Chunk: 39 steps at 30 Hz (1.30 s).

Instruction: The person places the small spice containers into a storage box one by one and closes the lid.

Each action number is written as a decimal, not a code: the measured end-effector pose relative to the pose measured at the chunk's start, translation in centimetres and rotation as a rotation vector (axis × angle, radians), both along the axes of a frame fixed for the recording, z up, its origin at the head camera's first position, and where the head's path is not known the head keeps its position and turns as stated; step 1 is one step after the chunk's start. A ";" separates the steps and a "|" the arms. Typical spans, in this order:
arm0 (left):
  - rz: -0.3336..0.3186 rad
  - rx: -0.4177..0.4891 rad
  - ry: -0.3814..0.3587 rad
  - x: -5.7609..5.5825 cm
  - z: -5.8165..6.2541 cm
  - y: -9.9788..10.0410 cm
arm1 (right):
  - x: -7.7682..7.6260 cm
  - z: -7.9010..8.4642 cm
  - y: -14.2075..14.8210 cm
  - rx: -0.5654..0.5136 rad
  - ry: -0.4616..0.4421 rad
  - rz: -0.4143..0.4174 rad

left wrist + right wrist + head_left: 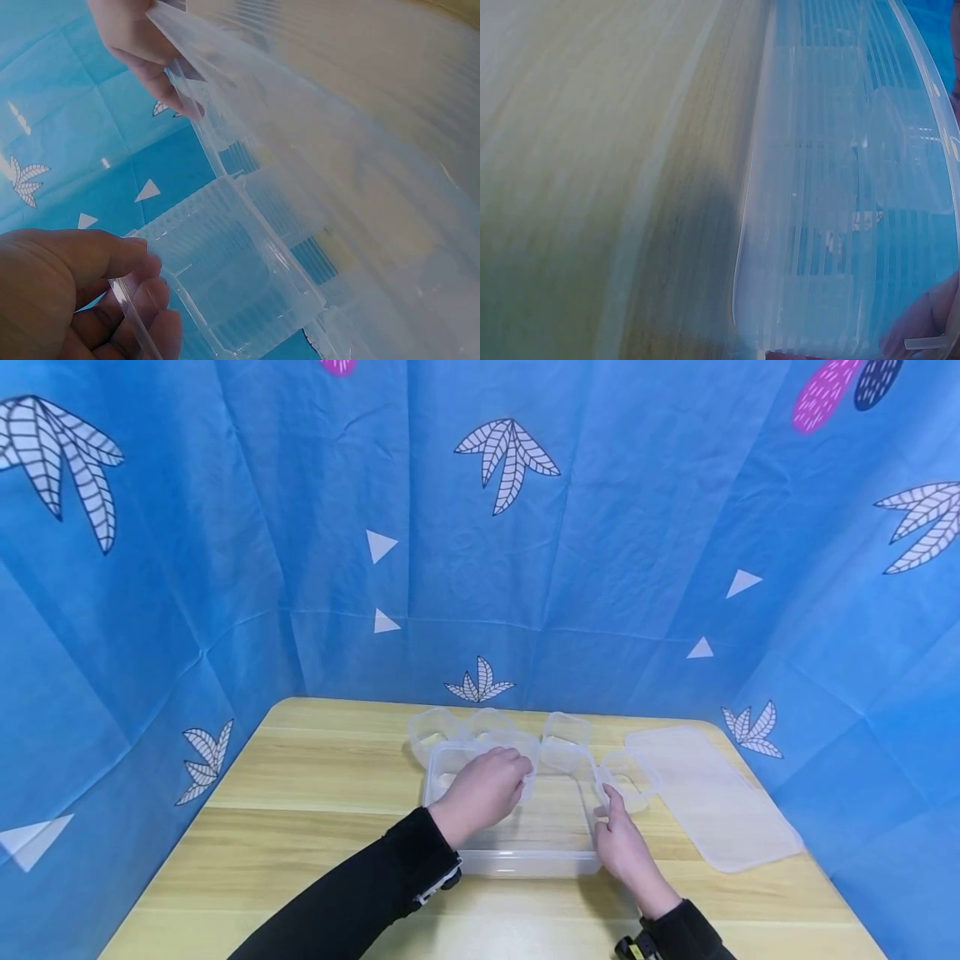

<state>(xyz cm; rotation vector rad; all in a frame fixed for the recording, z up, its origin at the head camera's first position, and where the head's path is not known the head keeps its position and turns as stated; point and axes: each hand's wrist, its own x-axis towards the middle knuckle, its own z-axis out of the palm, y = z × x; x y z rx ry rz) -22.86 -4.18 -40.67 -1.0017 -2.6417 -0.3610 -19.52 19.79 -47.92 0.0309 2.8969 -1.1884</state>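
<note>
A large clear rectangular plastic box (pixel 528 863) stands on the table with its open top upward. My left hand (pixel 483 793) pinches the rim of a small clear square tub (pixel 232 270) between thumb and fingers. In the head view this tub overlaps the box's left half. My right hand (pixel 624 843) grips the right wall of the box, with the thumb at the rim. Ribbed see-through walls of the box fill much of the right wrist view, where part of the right hand (pixel 930 319) shows at the lower right.
Behind the box stand several more small clear tubs, one at the back left (pixel 435 727) and one at the back right (pixel 567 727). Another small tub (pixel 626 774) is beside the box's right wall. A flat translucent lid (pixel 720 802) lies on the wooden table (pixel 300 793) at right. Blue cloth (pixel 480 568) hangs around.
</note>
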 end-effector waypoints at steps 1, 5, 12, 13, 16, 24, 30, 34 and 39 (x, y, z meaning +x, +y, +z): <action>-0.001 0.000 -0.004 0.0 0.0 0.1 | 0.0 0.0 0.0 0.003 0.002 0.000; -0.002 -0.013 -0.013 0.0 -0.2 0.3 | 0.0 0.0 0.0 0.005 0.002 -0.002; -0.005 -0.051 -0.040 -0.1 -1.1 0.7 | 0.1 0.0 -0.1 0.020 0.002 -0.003; -0.011 -0.053 -0.039 -0.1 -1.3 0.7 | 0.1 0.0 -0.1 0.020 0.005 -0.004; -0.021 -0.061 -0.049 -0.1 -1.7 0.8 | 0.1 -0.1 -0.1 0.017 0.012 -0.005; -0.030 -0.070 -0.014 0.0 -2.6 0.8 | 0.1 0.0 -0.1 0.019 0.008 -0.009; -0.032 -0.092 -0.027 -0.1 -3.0 0.9 | 0.1 0.1 -0.1 0.011 0.005 -0.004; -0.022 -0.108 -0.057 -0.1 -3.2 1.0 | 0.0 0.0 -0.1 0.011 0.004 -0.003; -0.026 -0.128 -0.070 -0.1 -3.4 1.2 | 0.0 -0.2 0.0 0.007 -0.002 -0.014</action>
